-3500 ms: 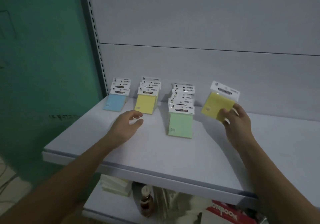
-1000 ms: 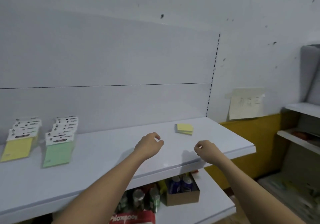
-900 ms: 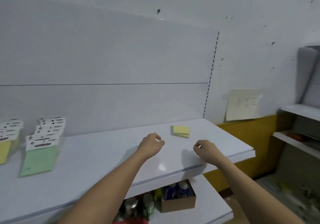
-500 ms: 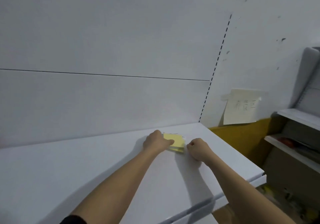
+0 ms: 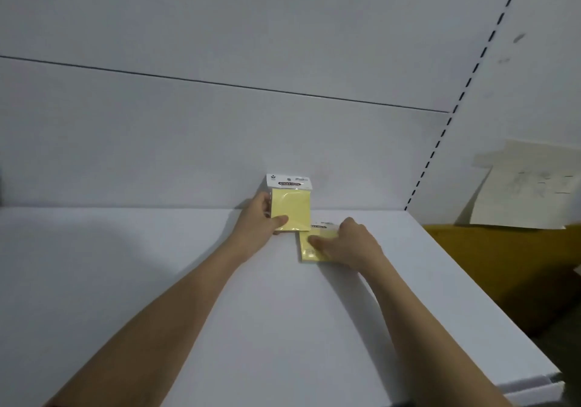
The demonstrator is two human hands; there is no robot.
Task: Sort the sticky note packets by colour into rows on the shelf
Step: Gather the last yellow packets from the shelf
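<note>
While the right hand point(image 5: 347, 243) presses flat on a yellow packet point(image 5: 309, 251) lying on the white shelf point(image 5: 220, 312), the left hand point(image 5: 259, 221) just beyond pinches a second yellow packet point(image 5: 290, 207), upright, its header card above the thumb.

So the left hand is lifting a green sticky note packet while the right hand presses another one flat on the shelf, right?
Not quite: the packet in the left hand is yellow, not green, as the head view shows. The right hand does press another yellow packet flat on the shelf.
</note>
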